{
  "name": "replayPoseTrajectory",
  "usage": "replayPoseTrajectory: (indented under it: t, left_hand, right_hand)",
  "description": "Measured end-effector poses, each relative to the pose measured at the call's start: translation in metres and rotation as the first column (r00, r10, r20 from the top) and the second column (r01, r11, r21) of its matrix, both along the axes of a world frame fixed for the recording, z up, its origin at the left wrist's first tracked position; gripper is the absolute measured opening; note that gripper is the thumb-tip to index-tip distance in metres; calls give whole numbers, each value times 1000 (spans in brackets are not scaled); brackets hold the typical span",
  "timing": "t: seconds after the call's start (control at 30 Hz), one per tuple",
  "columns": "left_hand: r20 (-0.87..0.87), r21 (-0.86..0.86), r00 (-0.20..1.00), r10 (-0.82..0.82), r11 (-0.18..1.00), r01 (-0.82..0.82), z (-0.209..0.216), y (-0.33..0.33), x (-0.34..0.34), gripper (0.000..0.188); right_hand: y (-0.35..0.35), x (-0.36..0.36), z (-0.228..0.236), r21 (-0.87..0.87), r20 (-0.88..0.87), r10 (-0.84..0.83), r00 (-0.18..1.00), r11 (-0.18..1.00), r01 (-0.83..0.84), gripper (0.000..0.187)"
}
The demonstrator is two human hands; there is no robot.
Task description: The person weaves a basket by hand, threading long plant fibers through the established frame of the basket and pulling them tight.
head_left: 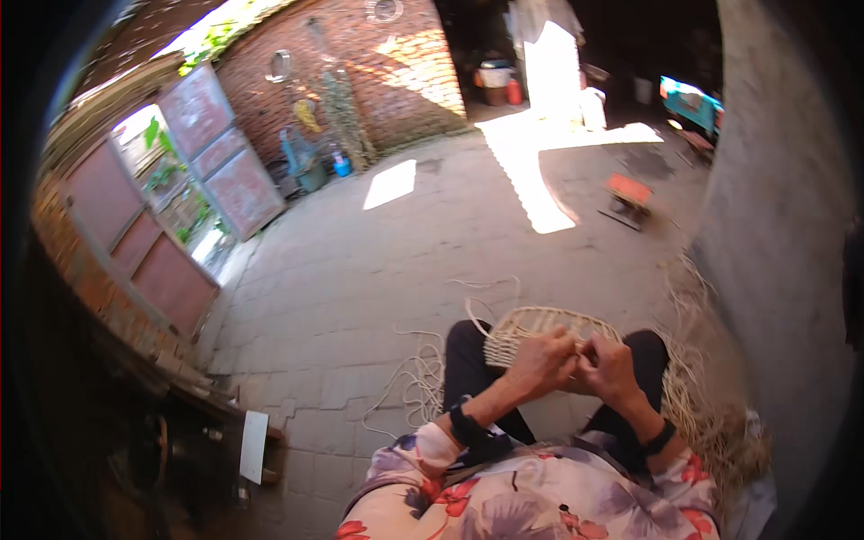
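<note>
A pale woven cord basket (509, 337) rests on my lap between my knees, with its open lattice edge turned away from me. My left hand (540, 363) is closed at the basket's near edge, fingers bent around the weave. Close beside it, my right hand (607, 369) is closed in a pinch, thumb and fingertips pressed together. The two hands nearly touch, and they hide the part of the weave between them. What lies in the right fingertips is too small to make out, though it sits against the basket.
Loose pale cord (421, 382) trails on the paving by my left leg. A larger heap of strands (697, 396) lies to my right, along a grey wall (778, 207). Ahead stands a low orange-topped stool (628, 191). A metal door (220, 153) hangs open at far left.
</note>
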State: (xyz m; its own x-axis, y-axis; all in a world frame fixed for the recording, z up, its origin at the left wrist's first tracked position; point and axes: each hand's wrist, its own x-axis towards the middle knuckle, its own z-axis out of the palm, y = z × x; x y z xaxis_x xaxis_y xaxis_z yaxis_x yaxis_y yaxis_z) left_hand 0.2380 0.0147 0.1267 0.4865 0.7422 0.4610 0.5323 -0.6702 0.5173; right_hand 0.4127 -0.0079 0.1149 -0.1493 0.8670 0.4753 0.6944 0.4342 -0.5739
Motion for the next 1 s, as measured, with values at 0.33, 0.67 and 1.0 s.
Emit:
replayPoseTrajectory:
  t: [0.33, 0.67, 1.0]
  left_hand:
    - [38, -8, 995, 89, 996, -89, 9, -2, 8, 8]
    - [80, -66, 986, 143, 988, -138, 5, -6, 13, 9]
    - [171, -1, 967, 188, 982, -190, -5, -7, 20, 8]
  right_hand:
    - [-3, 16, 10, -66, -324, 138, 936, 984, -168, 8]
    - [-10, 4, -3, 124, -232, 51, 971, 992, -22, 11]
    - [-12, 13, -2, -61, -434, 118, 893, 985, -160, 10]
